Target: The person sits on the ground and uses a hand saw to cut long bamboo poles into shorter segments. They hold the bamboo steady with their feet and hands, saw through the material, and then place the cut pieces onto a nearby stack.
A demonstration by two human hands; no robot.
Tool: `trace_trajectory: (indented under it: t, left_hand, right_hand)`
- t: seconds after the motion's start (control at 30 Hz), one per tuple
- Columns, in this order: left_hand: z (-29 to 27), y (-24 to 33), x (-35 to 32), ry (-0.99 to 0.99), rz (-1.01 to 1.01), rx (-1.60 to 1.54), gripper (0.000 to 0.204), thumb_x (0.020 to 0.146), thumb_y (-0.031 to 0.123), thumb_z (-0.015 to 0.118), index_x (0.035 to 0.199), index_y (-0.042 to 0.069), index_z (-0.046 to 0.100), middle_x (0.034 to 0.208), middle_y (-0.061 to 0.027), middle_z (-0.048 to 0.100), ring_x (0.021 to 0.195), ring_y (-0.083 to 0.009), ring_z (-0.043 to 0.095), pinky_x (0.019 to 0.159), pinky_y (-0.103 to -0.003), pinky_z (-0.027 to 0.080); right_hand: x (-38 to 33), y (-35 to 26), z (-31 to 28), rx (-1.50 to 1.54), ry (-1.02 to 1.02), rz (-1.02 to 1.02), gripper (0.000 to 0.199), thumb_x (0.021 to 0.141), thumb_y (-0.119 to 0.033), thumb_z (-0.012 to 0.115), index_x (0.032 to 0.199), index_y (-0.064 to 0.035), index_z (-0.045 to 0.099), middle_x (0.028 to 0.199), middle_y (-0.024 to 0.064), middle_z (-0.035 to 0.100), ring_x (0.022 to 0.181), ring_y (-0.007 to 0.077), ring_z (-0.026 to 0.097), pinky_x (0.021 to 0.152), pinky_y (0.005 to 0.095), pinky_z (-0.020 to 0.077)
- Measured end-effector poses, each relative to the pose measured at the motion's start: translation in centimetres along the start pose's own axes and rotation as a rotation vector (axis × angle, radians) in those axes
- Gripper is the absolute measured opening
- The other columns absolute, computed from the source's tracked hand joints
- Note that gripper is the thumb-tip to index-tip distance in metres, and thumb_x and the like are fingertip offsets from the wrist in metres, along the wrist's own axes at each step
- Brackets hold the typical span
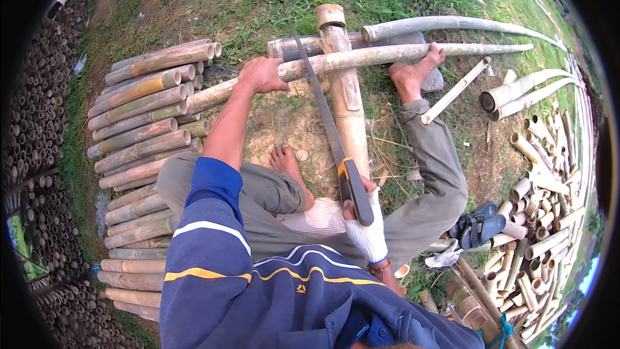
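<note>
A long bamboo pole (365, 58) lies crosswise over a thick bamboo post (349, 132). My bare left hand (263, 76) is wrapped round the pole, left of the post. In my right hand (368, 229), which wears a white glove, is the black and orange handle of a hand saw (328, 116). The saw's long blade reaches away from me and crosses the pole between my left hand and the post. How deep its teeth sit in the bamboo I cannot tell. My right foot (413, 74) rests against the pole, right of the post.
Stacked bamboo lengths (139, 139) line the left side. Long bamboo poles (445, 22) lie beyond the post and at right. A heap of short bamboo pieces (542, 220) and dark sandals (478, 226) are at the right. My left foot (287, 165) stands on sawdust-covered ground.
</note>
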State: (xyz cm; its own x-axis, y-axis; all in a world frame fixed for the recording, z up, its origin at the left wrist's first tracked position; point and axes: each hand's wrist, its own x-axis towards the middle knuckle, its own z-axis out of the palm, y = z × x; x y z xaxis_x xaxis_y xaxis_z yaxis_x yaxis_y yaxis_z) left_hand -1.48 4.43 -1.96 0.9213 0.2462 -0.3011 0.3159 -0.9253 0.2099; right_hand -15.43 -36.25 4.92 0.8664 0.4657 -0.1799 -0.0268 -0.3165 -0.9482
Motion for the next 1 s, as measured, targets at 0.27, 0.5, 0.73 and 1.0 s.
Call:
trace_trajectory:
  t: [0.27, 0.5, 0.73, 1.0]
  left_hand:
    - [-1.3, 1.4, -1.3, 0.035, -0.002, 0.034, 0.084, 0.071, 0.051, 0.085, 0.144, 0.011, 0.068, 0.122, -0.0271, 0.076, 0.116, -0.0426, 0.073, 0.105, -0.051, 0.057]
    - [-0.9, 2.2, -2.4, 0.053, 0.001, 0.056, 0.076, 0.074, 0.05, 0.082, 0.135, 0.008, 0.068, 0.114, -0.0258, 0.078, 0.108, -0.0425, 0.074, 0.098, -0.052, 0.059]
    - [-0.7, 2.5, -2.9, 0.065, -0.007, 0.035, 0.075, 0.075, 0.054, 0.08, 0.132, 0.008, 0.068, 0.109, -0.0252, 0.078, 0.106, -0.0435, 0.074, 0.096, -0.054, 0.058]
    - [-1.5, -0.1, -4.0, 0.04, 0.047, -0.065, 0.095, 0.071, 0.071, 0.081, 0.142, 0.01, 0.067, 0.12, -0.0251, 0.077, 0.116, -0.0416, 0.073, 0.105, -0.05, 0.055]
  right_hand:
    - [22.1, 1.8, 8.3, 0.079, 0.105, -0.318, 0.064, 0.087, -0.003, 0.073, 0.147, -0.0051, 0.05, 0.11, 0.0095, 0.065, 0.093, 0.0171, 0.063, 0.085, 0.0319, 0.054]
    - [18.4, 3.7, 7.0, 0.252, 0.012, -0.262, 0.071, 0.085, 0.003, 0.074, 0.15, -0.008, 0.048, 0.094, 0.0019, 0.058, 0.082, 0.0103, 0.058, 0.08, 0.0287, 0.0524]
    - [18.2, 5.5, 7.2, 0.279, 0.007, -0.31, 0.073, 0.086, 0.005, 0.073, 0.152, -0.0088, 0.046, 0.091, -0.0024, 0.056, 0.08, 0.0064, 0.054, 0.075, 0.0252, 0.0497]
    - [17.5, 6.1, 6.7, 0.27, -0.044, -0.278, 0.061, 0.092, 0.0, 0.062, 0.15, -0.0037, 0.045, 0.129, 0.0084, 0.059, 0.111, 0.0159, 0.058, 0.101, 0.0314, 0.0498]
